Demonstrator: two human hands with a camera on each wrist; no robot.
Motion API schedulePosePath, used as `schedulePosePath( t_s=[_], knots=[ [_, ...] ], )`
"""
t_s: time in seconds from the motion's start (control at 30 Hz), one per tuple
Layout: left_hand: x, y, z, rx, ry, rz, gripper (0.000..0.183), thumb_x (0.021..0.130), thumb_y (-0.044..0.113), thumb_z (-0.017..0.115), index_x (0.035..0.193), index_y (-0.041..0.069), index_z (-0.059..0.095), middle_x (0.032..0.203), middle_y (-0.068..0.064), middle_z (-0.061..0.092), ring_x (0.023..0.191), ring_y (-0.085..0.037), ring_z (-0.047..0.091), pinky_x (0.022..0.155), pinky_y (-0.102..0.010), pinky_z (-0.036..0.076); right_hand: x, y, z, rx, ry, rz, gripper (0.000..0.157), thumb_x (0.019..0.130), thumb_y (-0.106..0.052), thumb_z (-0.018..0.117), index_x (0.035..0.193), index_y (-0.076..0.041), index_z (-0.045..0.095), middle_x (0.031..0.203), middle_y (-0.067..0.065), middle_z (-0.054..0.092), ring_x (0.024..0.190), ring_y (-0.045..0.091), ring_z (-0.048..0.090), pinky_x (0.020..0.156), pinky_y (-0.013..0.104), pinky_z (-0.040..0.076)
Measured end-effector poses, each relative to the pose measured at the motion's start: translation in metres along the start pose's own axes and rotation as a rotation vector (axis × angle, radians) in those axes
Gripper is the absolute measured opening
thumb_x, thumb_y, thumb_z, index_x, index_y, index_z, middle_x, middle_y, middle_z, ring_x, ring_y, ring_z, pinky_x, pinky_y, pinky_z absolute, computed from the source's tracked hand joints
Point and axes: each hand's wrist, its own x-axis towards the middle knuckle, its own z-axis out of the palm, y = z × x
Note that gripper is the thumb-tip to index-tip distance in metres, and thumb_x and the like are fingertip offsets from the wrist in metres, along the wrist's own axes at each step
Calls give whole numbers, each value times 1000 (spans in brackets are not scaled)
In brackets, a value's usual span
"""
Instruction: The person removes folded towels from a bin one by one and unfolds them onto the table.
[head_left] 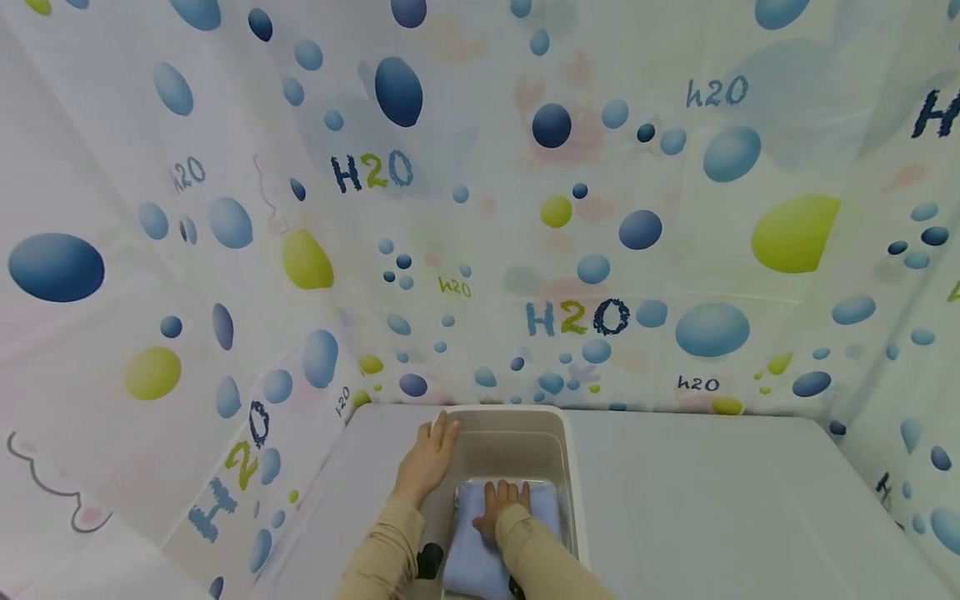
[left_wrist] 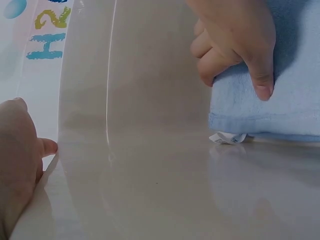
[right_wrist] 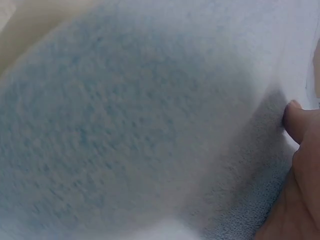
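A beige plastic bin (head_left: 570, 475) holds a folded light blue towel (head_left: 470, 546). My left hand (head_left: 425, 463), fingers straight, lies along the bin's upper left rim; in the left wrist view its thumb touches the rim. Over the towel's far part is my right hand (head_left: 504, 510). The left wrist view has that hand's thumb (left_wrist: 264, 90) on top of the towel and its fingers bent over the edge. A small white tag (left_wrist: 227, 137) sticks out beneath the towel's corner. In the right wrist view the towel (right_wrist: 125, 125) fills most of the picture, creased beside a fingertip.
The bin stands on a white table (head_left: 697, 500) against a curtain (head_left: 480, 233) printed with bubbles and H2O lettering. Bin floor (left_wrist: 155, 190) shows in front of the towel in the left wrist view. The curtain also closes off both sides.
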Motion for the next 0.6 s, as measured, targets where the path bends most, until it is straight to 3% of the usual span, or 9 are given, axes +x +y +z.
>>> schedulePosePath(
  t_s=[0.3, 0.6],
  knots=[
    [0, 1, -1, 25, -7, -16, 64, 98, 53, 25, 145, 11, 33, 137, -24, 42, 113, -47, 53, 90, -59, 43, -2, -4, -6, -56, 32, -5, 61, 80, -52, 61, 128, -16, 47, 113, 9, 53, 105, 24, 49, 92, 42, 39],
    [1, 0, -2, 22, 0, -8, 64, 98, 53, 25, 145, 11, 32, 136, -24, 42, 113, -47, 53, 91, -59, 42, -13, -15, -39, -55, -61, 11, 67, 78, -53, 63, 133, -18, 46, 125, 12, 53, 113, 26, 48, 94, 41, 38]
  ],
)
